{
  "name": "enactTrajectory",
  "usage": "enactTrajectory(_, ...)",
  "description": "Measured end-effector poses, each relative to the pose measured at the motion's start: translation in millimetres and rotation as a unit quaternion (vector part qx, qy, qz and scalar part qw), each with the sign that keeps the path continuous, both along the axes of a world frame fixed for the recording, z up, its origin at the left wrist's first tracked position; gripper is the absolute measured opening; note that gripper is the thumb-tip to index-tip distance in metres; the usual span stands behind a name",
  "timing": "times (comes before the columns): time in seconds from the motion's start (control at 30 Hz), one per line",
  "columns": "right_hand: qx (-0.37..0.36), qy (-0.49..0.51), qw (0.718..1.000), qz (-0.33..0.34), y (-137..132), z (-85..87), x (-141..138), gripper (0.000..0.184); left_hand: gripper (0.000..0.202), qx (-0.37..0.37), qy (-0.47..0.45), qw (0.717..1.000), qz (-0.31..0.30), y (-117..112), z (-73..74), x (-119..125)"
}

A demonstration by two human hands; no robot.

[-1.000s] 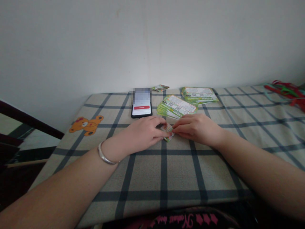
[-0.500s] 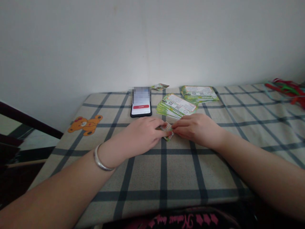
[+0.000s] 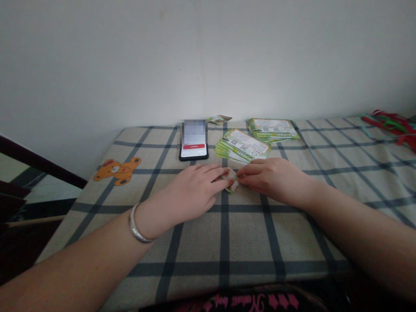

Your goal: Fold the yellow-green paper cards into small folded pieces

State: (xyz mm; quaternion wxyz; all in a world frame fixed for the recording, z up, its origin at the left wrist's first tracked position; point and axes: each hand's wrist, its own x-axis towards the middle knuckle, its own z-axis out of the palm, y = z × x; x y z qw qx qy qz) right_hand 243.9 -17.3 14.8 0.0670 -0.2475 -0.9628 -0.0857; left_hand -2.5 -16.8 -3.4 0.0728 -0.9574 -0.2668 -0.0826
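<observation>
between left hand (image 3: 191, 190) and right hand (image 3: 276, 180) — small green card (image 3: 231, 180) — touching both

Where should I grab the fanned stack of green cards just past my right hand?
Probably grip the fanned stack of green printed cards at its near long edge, coming from the near side with your right hand, which lies closest. The cards splay out in steps along that edge, so your fingers can likely get under them.
</observation>
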Motion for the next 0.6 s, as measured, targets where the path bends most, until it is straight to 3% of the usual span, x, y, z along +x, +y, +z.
enactTrajectory(0.2,-0.02,0.058,0.998,-0.032,1.8,-8.1,-0.4,0.018,0.042,-0.021,-0.026,0.999,0.001,0.4,-4.9,-3.1)
enactTrajectory(0.4,-0.086,0.143,0.984,-0.066,7.8,-17.6,-0.3,0.015,0.035,-0.037,-0.072,0.997,-0.002,2.9,-5.1,-0.3)
enactTrajectory(0.6,-0.087,0.158,0.981,-0.067,7.5,-20.4,-3.0,0.036,0.036,-0.061,-0.117,0.99,0.042,6.8,-6.7,-0.2)
